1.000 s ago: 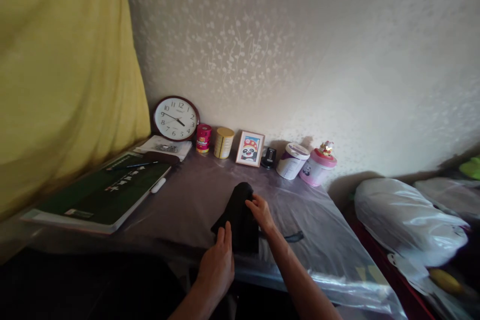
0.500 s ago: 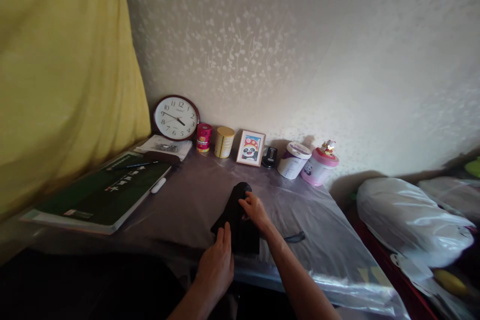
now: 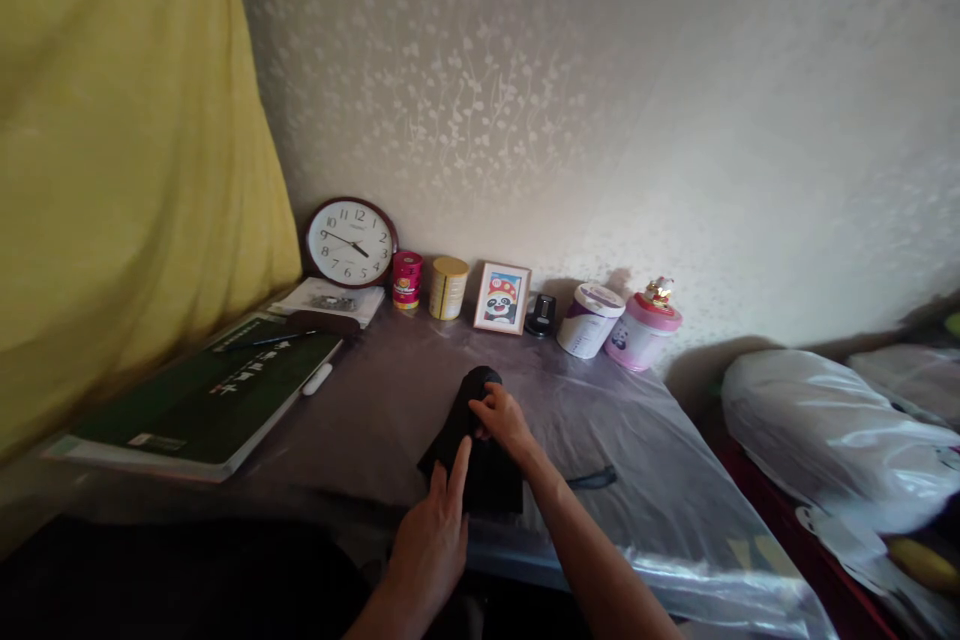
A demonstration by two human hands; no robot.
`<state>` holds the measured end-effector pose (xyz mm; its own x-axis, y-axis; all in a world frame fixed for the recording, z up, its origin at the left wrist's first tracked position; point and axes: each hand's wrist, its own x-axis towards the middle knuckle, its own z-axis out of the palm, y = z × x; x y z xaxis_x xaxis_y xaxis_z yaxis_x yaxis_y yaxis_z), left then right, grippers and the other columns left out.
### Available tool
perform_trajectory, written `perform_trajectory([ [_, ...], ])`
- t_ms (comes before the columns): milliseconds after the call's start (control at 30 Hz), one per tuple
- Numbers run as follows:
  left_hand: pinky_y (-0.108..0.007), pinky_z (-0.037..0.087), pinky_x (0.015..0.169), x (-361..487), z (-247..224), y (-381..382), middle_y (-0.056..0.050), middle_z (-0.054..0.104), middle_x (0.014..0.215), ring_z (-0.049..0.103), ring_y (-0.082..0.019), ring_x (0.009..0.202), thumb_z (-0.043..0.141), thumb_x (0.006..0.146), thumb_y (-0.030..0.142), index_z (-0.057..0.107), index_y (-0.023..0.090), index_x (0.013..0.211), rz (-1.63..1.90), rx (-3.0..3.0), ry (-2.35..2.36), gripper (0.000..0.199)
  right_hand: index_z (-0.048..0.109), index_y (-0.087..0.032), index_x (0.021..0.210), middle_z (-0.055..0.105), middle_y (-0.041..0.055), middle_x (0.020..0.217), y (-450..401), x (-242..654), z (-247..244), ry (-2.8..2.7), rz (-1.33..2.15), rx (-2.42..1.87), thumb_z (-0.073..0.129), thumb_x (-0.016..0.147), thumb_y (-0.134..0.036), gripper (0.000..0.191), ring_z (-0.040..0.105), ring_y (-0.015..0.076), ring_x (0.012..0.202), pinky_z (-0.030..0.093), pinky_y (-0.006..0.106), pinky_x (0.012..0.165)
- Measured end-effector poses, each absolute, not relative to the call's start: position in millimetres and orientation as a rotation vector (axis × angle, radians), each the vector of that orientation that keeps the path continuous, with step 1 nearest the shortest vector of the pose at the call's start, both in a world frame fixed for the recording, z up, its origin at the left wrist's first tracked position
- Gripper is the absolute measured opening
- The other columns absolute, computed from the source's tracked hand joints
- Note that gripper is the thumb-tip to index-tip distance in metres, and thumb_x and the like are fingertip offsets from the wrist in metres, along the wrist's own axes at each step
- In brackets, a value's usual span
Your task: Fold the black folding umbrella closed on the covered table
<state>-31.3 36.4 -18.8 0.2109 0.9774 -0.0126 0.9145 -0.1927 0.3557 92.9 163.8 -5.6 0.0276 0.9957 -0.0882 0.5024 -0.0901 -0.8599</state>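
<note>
A black fabric item [image 3: 491, 482] lies near the front of the table, rounded at its far end and wider toward me; its exact kind is hard to make out. My right hand [image 3: 504, 423] has its fingers curled together on the upper part of it, pinching the fabric. My left hand [image 3: 433, 530] rests at its near left side, fingers stretched out and the index finger touching the fabric. Just right of my right forearm lies a small dark strap-like piece [image 3: 592, 478].
Along the wall stand a clock [image 3: 351, 242], a pink can [image 3: 406, 280], a yellow can [image 3: 448, 288], a framed panda picture [image 3: 502, 298], a white tub [image 3: 591, 322] and a pink tub [image 3: 637, 335]. A green book [image 3: 202, 400] lies left. White plastic bags [image 3: 825, 435] sit to the right.
My left hand's index finger has lifted away from the others and reached farther up the black fabric. My right hand has shifted slightly left on it. The view has tilted a little.
</note>
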Motion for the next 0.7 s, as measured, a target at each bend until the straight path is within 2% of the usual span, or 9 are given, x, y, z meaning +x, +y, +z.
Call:
perform_trajectory([
  [100,-0.024,0.047,0.065,-30.2,-17.6,36.2,-0.015,0.049,0.125,0.065,-0.015,0.078,0.034,0.083,0.007,-0.009,0.035,0.138,0.245,2.312,1.796,0.076,0.040,-0.010,0.124,0.061,-0.0040,0.061,167.3,87.8,-7.3,-1.553,1.022,-1.628,0.054,0.077,-0.015,0.049,0.055,0.0078,0.040,0.042,0.016,0.035],
  [233,-0.024,0.047,0.060,-29.8,-18.0,38.1,-0.016,0.047,0.124,0.066,-0.016,0.073,0.033,0.082,0.004,-0.005,0.044,0.136,0.154,2.371,1.756,0.077,0.042,-0.013,0.121,0.063,-0.0042,0.060,170.8,81.8,-9.9,-1.635,1.035,-1.606,0.054,0.075,-0.013,0.047,0.057,0.0080,0.042,0.041,0.014,0.036],
  [433,-0.026,0.048,0.069,-31.7,-14.3,41.4,-0.018,0.040,0.131,0.064,-0.017,0.082,0.035,0.080,0.005,0.011,0.033,0.140,0.200,2.235,1.741,0.071,0.051,-0.015,0.111,0.063,-0.0041,0.059,167.9,76.9,-5.0,-1.832,0.872,-1.574,0.055,0.076,-0.014,0.035,0.057,0.0085,0.045,0.041,0.016,0.042],
  [533,-0.026,0.047,0.072,-32.3,-13.2,41.4,-0.017,0.042,0.128,0.063,-0.016,0.086,0.035,0.080,0.006,0.012,0.028,0.141,0.243,2.174,1.751,0.068,0.055,-0.016,0.105,0.064,-0.0029,0.064,154.3,76.7,1.2,-1.868,0.829,-1.432,0.052,0.080,-0.017,0.026,0.059,0.0089,0.049,0.045,0.019,0.049],
  [633,-0.026,0.046,0.073,-33.0,-16.0,41.8,-0.017,0.044,0.127,0.061,-0.017,0.088,0.035,0.081,0.008,0.011,0.022,0.141,0.294,2.144,1.758,0.067,0.059,-0.020,0.101,0.066,0.0015,0.085,129.8,82.8,2.8,-1.905,0.693,-1.179,0.044,0.087,-0.023,0.020,0.063,0.0112,0.070,0.050,0.024,0.066],
  [700,-0.025,0.045,0.073,-33.4,-19.1,42.3,-0.017,0.044,0.127,0.061,-0.017,0.089,0.035,0.081,0.009,0.012,0.019,0.141,0.323,2.131,1.762,0.065,0.062,-0.022,0.097,0.066,0.0035,0.094,113.0,90.2,-1.4,-1.981,0.506,-1.052,0.044,0.089,-0.024,0.020,0.061,0.0149,0.091,0.047,0.030,0.084],
])
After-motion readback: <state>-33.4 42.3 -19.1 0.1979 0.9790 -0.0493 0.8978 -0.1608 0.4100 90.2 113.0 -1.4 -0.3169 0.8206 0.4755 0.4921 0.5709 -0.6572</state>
